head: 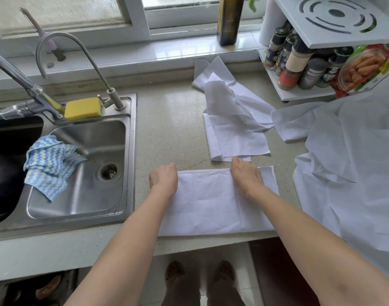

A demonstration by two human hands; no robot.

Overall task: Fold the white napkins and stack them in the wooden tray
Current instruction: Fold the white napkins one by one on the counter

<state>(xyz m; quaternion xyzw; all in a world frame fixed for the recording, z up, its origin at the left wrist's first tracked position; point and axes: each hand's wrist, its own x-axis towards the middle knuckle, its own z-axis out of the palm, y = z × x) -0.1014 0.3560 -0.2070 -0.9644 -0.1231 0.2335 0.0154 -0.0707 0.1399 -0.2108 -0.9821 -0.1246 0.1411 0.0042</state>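
- Sink sits at the far left of the table, a blue-and-white cloth draped over its divider and a yellow sponge on the rim by the faucet.
- My left hand rests at the far left corner of the napkin I am folding. Its fingers are curled down at the edge and appear to pinch the corner, though the fingertips are hidden from me.
- The napkin lies flat on the table near the front edge, already doubled into a wide rectangle with soft creases showing.
- My right hand is on the napkin's far edge right of centre, fingers curled over the hem; I judge it is gripping, but I cannot see the fingertips.
- Thin cotton like this should be light and limp, sliding easily on the smooth stone, so I would hold it at the corners and hems and keep both edges taut.
- Beyond the right hand a loose pile of unfolded napkins waits, with more white cloth spread at the right.
- A spice rack stands at the far right.
- I see no wooden tray anywhere.
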